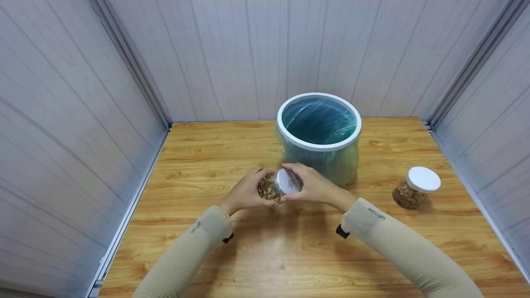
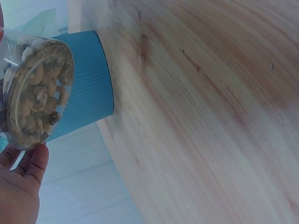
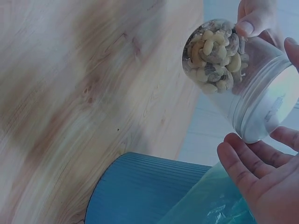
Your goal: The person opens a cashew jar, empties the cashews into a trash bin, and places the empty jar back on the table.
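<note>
Head view: a clear jar of nuts (image 1: 274,188) is held tipped on its side between both hands above the middle of the table (image 1: 207,157), its long axis running roughly left to right, the base toward the left hand (image 1: 247,191) and the white lid (image 1: 287,181) toward the right hand (image 1: 311,185). The left hand's fingers are curled round the jar body, while the right hand's fingers are wrapped about the lid end, so both hands are equally near. The jar is seen to be transparent plastic, partly filled with pale cashew-like nuts gathered toward the base, as the right wrist view shows (image 3: 215,56). Just behind the hands, toward the far edge of the table, a blue bin (image 1: 319,136) lined with a thin bag stands upright. A second lidded jar (image 1: 415,187) stands near the right edge, well apart.
</note>
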A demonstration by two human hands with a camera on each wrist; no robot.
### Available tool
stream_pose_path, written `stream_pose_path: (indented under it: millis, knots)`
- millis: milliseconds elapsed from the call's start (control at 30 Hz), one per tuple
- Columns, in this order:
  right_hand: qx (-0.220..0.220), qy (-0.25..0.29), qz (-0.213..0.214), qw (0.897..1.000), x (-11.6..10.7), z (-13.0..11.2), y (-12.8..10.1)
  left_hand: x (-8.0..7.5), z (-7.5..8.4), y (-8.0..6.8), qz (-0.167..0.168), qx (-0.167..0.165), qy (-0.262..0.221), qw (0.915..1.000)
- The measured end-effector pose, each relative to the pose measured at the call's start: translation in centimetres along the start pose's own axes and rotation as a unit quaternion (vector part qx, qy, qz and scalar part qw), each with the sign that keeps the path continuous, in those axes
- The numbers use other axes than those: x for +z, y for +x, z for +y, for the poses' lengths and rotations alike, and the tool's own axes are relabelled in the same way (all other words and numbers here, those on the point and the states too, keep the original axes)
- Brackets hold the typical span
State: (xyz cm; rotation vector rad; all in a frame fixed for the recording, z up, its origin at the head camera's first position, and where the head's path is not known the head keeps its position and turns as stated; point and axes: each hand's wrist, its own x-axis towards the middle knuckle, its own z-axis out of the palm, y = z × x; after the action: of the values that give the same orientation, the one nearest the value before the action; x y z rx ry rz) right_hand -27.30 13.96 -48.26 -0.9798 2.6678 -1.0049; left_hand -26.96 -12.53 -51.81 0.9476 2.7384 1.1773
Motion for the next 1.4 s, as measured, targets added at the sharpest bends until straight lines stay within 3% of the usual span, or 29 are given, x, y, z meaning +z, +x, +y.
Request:
stream_pose_path:
  millis: [533, 700, 1000, 1233, 1400]
  knots:
    - [-0.022, 0.002, 0.040, 0.999, 0.3, 0.0, 0.1, 0.4, -0.3, -0.2, -0.009, 0.005, -0.006, 0.9999]
    - [-0.024, 0.002, 0.048, 0.999, 0.3, 0.0, 0.0, 0.5, -0.3, -0.2, -0.018, 0.002, -0.029, 0.9994]
    - [0.014, 0.017, 0.057, 0.998, 0.2, -0.3, 0.2, 1.1, -0.2, -0.1, -0.018, -0.005, -0.072, 0.9972]
    - [0.020, 0.025, 0.081, 0.996, 0.4, -0.6, 0.4, 1.4, 0.0, 0.3, 0.006, -0.002, -0.089, 0.9960]
    - [0.058, 0.022, 0.085, 0.995, 0.8, -1.3, 0.5, 1.7, 0.2, 0.5, 0.022, 0.005, -0.093, 0.9954]
